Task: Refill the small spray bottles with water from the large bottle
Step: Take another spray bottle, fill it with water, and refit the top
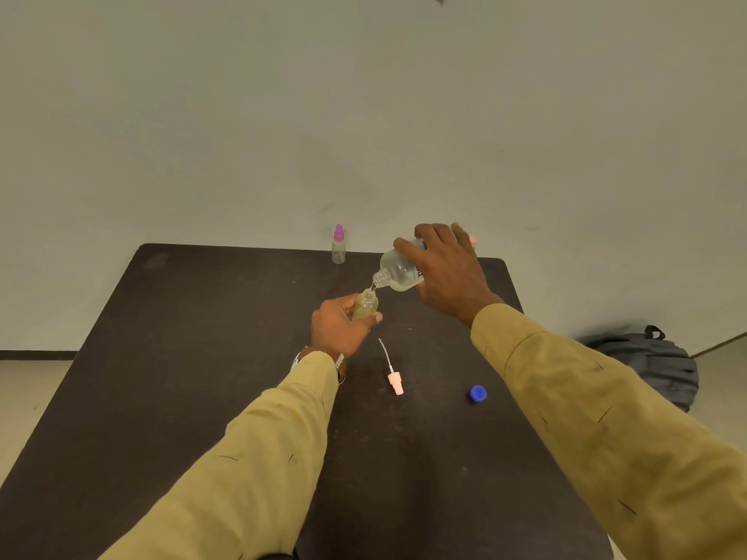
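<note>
Right hand [444,272] fingers clamped the pouring large bottle [398,272]; left hand [337,327] fingers clasped a small bottle [366,305]; purple-capped bottle [338,246] looked unfilled.

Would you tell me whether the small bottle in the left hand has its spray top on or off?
Off. The small bottle shows a bare open neck, and a spray top lies on the table.

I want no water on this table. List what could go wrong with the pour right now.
The large bottle pours freehand into the narrow neck of the small spray bottle; a slight wobble could spill water onto the table. The blue cap lies near the right sleeve, which might sweep it off.
</note>
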